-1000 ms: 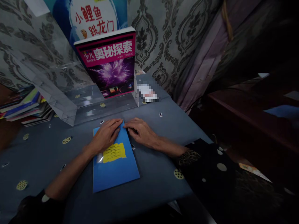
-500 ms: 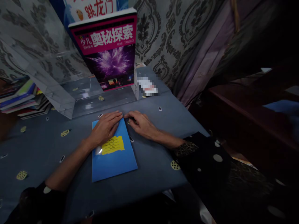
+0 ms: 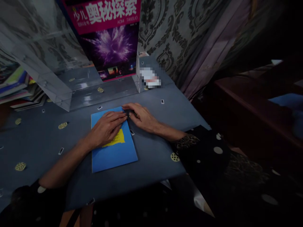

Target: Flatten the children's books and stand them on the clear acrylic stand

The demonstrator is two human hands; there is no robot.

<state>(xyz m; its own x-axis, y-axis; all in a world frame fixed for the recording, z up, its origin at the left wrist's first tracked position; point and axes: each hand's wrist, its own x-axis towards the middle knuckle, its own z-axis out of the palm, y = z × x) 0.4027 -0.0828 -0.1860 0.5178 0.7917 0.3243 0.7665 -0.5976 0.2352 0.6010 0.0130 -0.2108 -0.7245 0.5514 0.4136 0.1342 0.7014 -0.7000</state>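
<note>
A thin blue book with a yellow text patch lies on the table. Across its upper part rests my left hand, palm down, fingers stretched toward the right edge and covering some of the patch. My right hand is at the upper right corner of the book. Its fingertips touch that corner, and the thumb stands apart from the fingers near the right edge. No grip around the book is visible in either hand.
Beyond the book, a clear acrylic stand holds an upright book with a purple burst cover. Stacked books lie at the left. A blurred white item is right of the stand. The patterned tablecloth ends at the right edge.
The view has tilted downward. My left hand has slid a little down and right from the book's top edge. My right fingers have moved up onto its top right corner.
</note>
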